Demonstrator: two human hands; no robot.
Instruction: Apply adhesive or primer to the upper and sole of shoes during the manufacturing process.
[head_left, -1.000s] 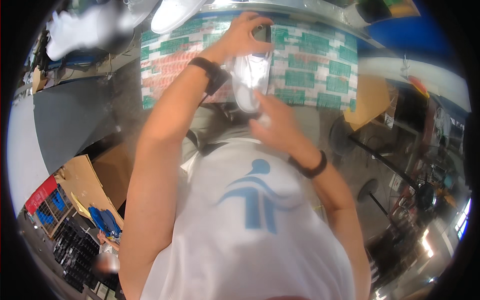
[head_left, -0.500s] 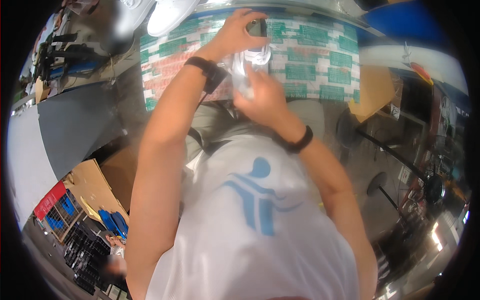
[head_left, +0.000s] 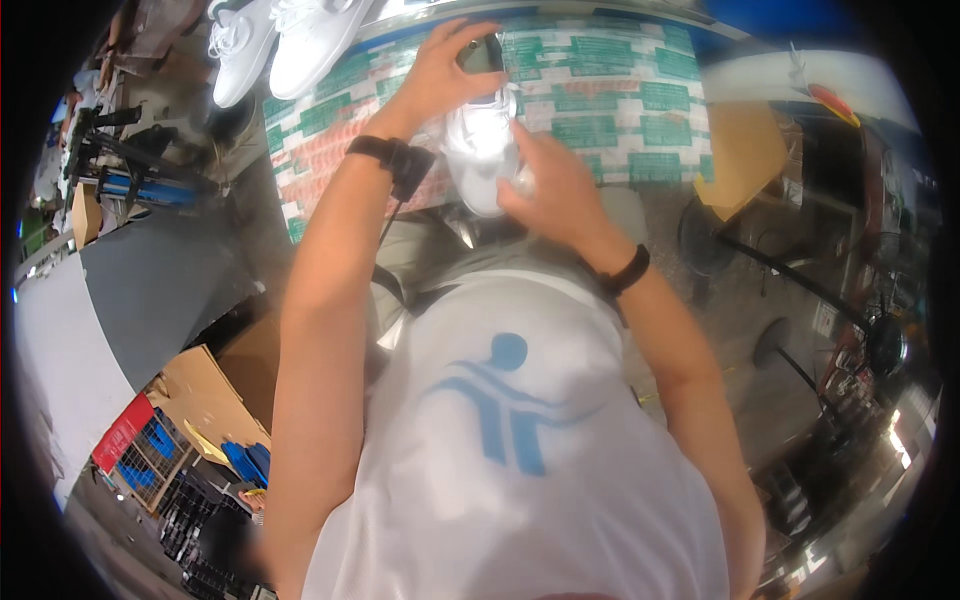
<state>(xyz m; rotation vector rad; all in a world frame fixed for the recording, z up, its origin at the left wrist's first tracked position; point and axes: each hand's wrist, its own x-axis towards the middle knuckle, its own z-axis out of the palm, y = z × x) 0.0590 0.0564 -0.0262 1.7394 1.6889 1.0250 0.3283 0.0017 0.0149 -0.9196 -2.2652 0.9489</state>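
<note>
A white lace-up sneaker (head_left: pixel 482 150) lies with its toe toward me at the near edge of a bench covered with green, white and red printed sheeting (head_left: pixel 590 110). My left hand (head_left: pixel 445 75) is closed round its heel end, thumb and fingers on either side of the dark shoe opening. Along the sneaker's right side, near the toe, is my right hand (head_left: pixel 560 190). Its index finger and thumb touch or nearly touch the shoe, with a small pale bit between them that I cannot make out.
Two more white sneakers (head_left: pixel 315 45) stand at the far left of the bench. A cardboard piece (head_left: pixel 745 155) sits at its right end, near a black metal stand (head_left: pixel 790 270). Grey panel (head_left: pixel 160 270) and cardboard sheets (head_left: pixel 205 400) are on the left.
My right hand has moved from over the shoe's front to its right side, and the toe now shows. My left hand keeps its hold on the heel. The whole view has shifted slightly.
</note>
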